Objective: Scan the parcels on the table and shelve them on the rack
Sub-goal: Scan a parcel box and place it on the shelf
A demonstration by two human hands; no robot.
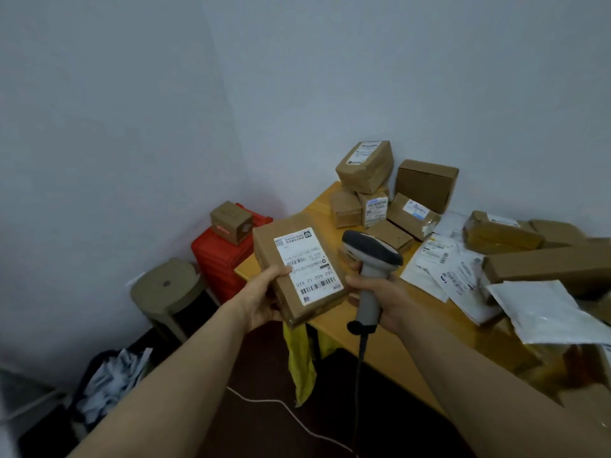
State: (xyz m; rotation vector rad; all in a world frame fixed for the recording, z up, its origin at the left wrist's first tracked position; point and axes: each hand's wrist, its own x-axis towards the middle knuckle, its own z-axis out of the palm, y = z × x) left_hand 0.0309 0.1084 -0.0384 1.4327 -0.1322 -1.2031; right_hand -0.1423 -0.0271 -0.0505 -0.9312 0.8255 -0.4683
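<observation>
Left hand (264,294) grips parcel (299,269) — right hand (380,297) clasps scanner (372,272).

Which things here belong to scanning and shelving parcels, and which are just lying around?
Job: flat brown cardboard parcel in left hand; grey handheld scanner in right hand; brown boxes and white mailers on wooden table.
Lying about: red ribbed suitcase, round beige stool, yellow cloth, bin of crumpled paper.

A round stool (167,285) stands beside a red suitcase (213,257); a yellow cloth (301,361) hangs nearby.
</observation>
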